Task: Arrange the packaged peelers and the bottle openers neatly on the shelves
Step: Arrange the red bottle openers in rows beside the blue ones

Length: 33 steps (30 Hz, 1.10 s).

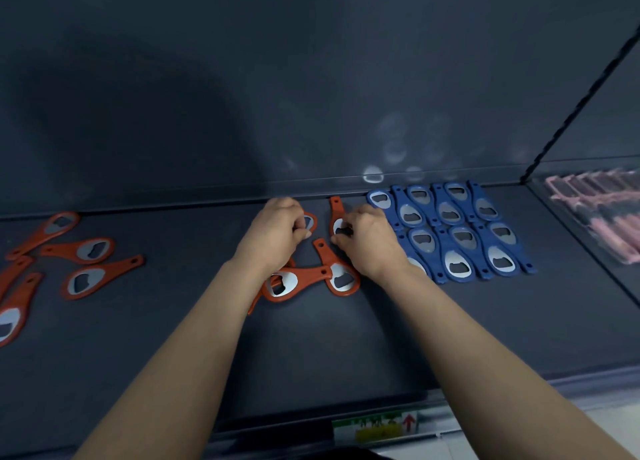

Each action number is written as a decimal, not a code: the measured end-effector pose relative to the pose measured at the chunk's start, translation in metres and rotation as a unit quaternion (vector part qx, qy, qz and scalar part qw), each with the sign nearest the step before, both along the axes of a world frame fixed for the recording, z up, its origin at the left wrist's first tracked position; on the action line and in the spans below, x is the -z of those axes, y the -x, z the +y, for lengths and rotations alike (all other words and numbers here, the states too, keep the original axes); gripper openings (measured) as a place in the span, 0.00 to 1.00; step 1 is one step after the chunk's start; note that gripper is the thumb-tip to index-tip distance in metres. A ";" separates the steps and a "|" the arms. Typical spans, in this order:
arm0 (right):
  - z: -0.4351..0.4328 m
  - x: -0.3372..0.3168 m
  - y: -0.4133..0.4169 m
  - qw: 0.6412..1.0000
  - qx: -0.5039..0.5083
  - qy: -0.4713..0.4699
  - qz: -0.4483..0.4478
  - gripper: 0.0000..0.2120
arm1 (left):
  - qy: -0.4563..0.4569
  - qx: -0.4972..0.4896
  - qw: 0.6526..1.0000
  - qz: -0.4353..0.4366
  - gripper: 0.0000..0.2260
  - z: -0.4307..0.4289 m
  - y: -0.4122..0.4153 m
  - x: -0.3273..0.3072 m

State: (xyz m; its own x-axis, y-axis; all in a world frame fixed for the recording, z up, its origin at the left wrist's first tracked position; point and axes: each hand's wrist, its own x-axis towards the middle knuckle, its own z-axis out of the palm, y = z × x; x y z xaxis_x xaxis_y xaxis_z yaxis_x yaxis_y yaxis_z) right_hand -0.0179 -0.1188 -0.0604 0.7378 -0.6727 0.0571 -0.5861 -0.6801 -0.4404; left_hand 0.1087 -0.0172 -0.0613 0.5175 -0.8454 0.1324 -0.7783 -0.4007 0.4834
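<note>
My left hand (278, 233) pinches an orange bottle opener (309, 221) near the back of the dark shelf (173, 338). My right hand (369, 240) pinches the metal head of another orange opener (336, 210) that stands lengthwise, handle to the back. Two more orange openers (294, 283) lie crossed just in front of my hands, a third partly hidden under my left wrist. Several blue openers (453, 231) lie in two tidy rows to the right. Several loose orange openers (83, 252) are scattered at the far left.
Pink packaged items (602, 214), blurred, lie on the neighbouring shelf section at the far right, beyond a divider (581, 103). A green and yellow price label (375, 426) sits on the shelf's front edge. The dark back wall rises straight behind the openers.
</note>
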 end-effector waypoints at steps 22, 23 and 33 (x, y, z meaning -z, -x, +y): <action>-0.005 0.002 0.002 1.000 -0.027 -0.006 -0.004 0.12 | -0.058 0.038 0.994 0.085 0.19 0.000 0.001 0.002; -0.005 0.002 0.002 1.000 -0.025 -0.006 -0.004 0.12 | -0.057 0.037 0.994 0.087 0.19 -0.001 0.001 0.003; -0.007 0.001 -0.001 0.999 -0.031 -0.002 0.004 0.13 | -0.040 0.023 0.996 0.079 0.21 -0.010 -0.001 0.014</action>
State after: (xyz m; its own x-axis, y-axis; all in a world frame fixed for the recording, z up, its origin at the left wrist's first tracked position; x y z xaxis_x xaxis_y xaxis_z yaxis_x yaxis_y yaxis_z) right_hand -0.0167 -0.1254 -0.0610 0.7790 -0.6252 0.0484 -0.5457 -0.7140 -0.4387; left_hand 0.1096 -0.0268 -0.0754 0.4877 -0.8728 -0.0174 -0.7127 -0.4096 0.5695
